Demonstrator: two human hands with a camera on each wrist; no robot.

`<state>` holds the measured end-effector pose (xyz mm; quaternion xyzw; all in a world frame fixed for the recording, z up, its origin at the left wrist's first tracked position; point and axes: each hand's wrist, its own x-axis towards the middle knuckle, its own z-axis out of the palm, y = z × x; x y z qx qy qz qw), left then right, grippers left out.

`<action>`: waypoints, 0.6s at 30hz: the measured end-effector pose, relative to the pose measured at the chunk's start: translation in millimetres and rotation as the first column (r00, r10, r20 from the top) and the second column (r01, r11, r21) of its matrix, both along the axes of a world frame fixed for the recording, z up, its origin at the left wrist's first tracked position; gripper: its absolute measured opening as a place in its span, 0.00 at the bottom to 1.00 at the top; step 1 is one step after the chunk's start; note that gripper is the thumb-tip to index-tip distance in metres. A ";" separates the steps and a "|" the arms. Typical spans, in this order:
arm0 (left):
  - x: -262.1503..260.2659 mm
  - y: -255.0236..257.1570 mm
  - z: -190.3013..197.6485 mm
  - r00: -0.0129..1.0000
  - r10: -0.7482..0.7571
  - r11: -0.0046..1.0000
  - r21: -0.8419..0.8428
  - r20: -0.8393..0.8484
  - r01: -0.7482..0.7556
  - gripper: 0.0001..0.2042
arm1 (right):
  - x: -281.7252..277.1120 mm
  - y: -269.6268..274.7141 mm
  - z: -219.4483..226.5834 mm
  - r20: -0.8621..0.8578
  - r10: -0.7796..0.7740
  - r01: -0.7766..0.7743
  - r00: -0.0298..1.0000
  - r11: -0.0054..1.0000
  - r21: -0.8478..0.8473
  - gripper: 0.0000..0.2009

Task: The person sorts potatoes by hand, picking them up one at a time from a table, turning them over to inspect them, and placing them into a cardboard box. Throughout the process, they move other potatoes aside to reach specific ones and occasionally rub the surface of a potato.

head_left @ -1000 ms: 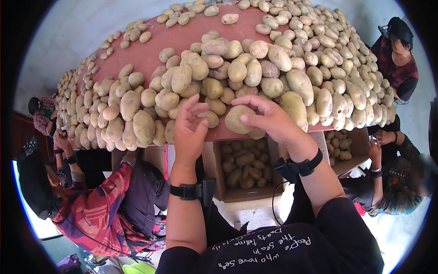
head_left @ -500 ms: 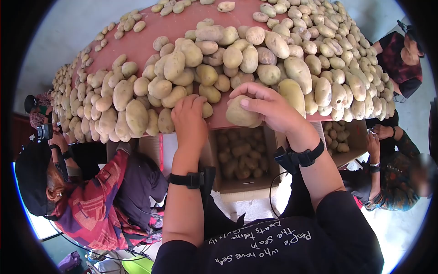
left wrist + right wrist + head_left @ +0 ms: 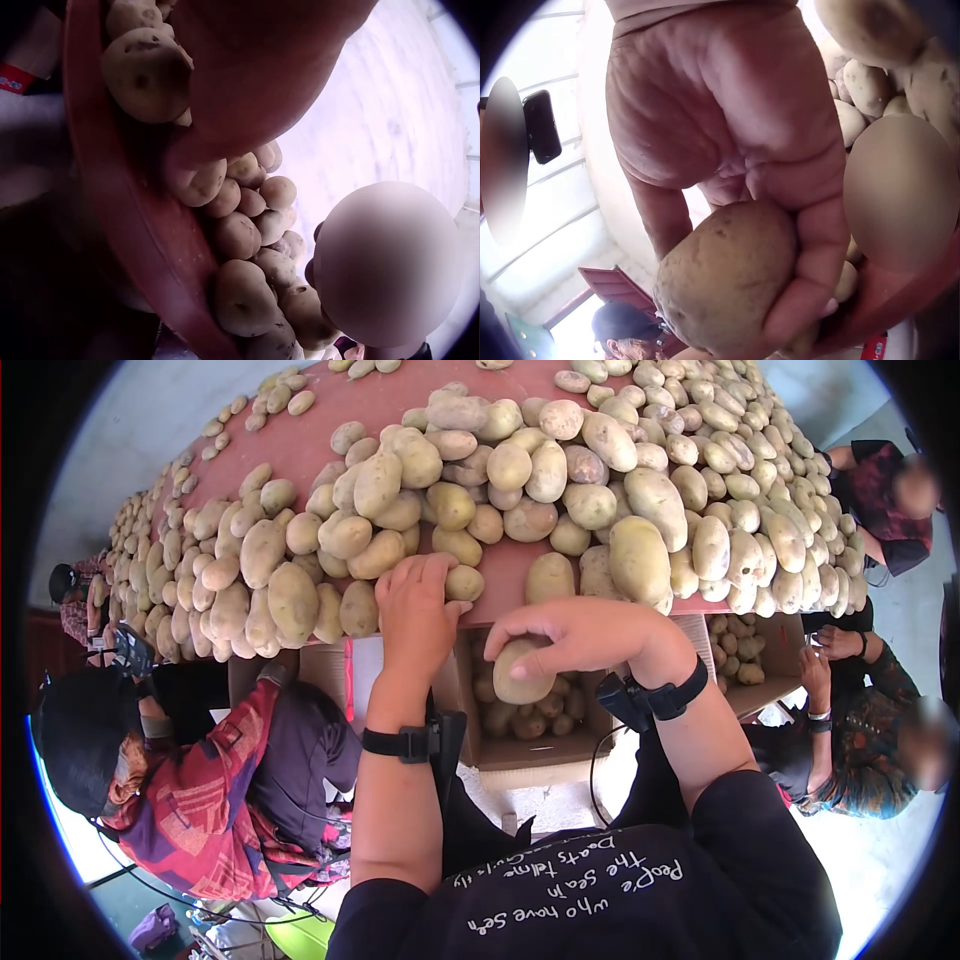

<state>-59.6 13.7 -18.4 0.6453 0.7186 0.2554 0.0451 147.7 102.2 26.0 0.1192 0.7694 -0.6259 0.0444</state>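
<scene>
My right hand (image 3: pixel 590 635) grips a potato (image 3: pixel 523 672) in front of the table edge, over the cardboard box. In the right wrist view, thumb and fingers curl round this large potato (image 3: pixel 731 277). At the table's front edge my left hand (image 3: pixel 415 605) reaches over the heap, its thumb and forefinger at either side of a small potato (image 3: pixel 464 582). The left wrist view shows the thumb overlapping a potato (image 3: pixel 204 186); the other fingertips are hidden there.
Potatoes (image 3: pixel 390 480) lie heaped over the red table (image 3: pixel 330 420). Below its edge stands a cardboard box (image 3: pixel 530 755) with potatoes inside, and another box (image 3: pixel 775 685) stands to the right. People sit close on both sides, one in a red patterned jacket (image 3: pixel 210 790).
My right hand has drawn back from the table edge with its potato, now over the box. The left hand has gone from upturned and apart to palm down at the small potato.
</scene>
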 end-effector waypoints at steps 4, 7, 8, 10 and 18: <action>-2.1 -0.3 6.8 0.964 0.022 0.999 0.017 0.264 -0.027 0.25 | -2.1 -0.1 -4.5 0.099 -0.004 0.009 0.995 0.999 -0.045 0.21; -2.4 -0.1 8.8 0.544 -0.062 0.998 0.056 0.836 0.027 0.24 | -2.8 4.3 5.6 0.167 -0.115 0.139 0.979 0.980 -0.145 0.24; -1.6 0.1 7.7 0.254 -0.098 0.995 0.089 0.962 0.046 0.24 | -3.1 4.4 0.9 0.145 -0.169 0.193 0.975 0.966 -0.173 0.25; 0.2 1.4 6.3 0.056 -0.208 0.977 0.204 0.977 0.067 0.24 | -4.5 4.2 -4.7 0.121 -0.276 0.297 0.954 0.926 -0.234 0.27; 8.2 0.1 12.1 -0.132 -0.302 0.934 0.321 0.944 0.158 0.22 | -12.0 0.6 5.0 -0.048 -0.559 0.431 0.828 0.688 -0.584 0.26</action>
